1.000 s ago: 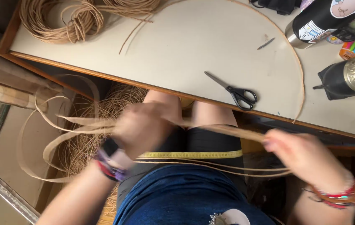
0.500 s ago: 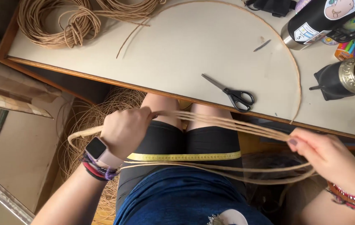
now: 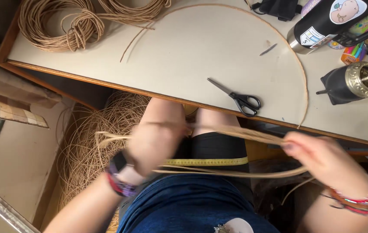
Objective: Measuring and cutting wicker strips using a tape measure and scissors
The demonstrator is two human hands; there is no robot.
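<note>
Over my lap, my left hand (image 3: pixel 156 142) and my right hand (image 3: pixel 322 157) both grip a bundle of long tan cane strands (image 3: pixel 240 133) stretched between them. The strands loop back below the hands. A yellow tape measure (image 3: pixel 205 162) lies across my thighs under the bundle. Both hands are motion-blurred. My left wrist carries a watch and bracelets, and my right wrist wears beaded bracelets.
A pale table (image 3: pixel 184 51) carries black-handled scissors (image 3: pixel 240 99), two cane coils (image 3: pixel 58 23), one long curved cane (image 3: pixel 279 39), a black bottle (image 3: pixel 331 19), a brass-topped cup (image 3: pixel 356 82) and coloured pens (image 3: pixel 359 45). A loose heap of cane (image 3: pixel 93 146) lies on the floor at left.
My left hand moved right along the strands, towards my knees. My right hand stayed at the right, gripping the strands. The loops on the left have been drawn in shorter.
</note>
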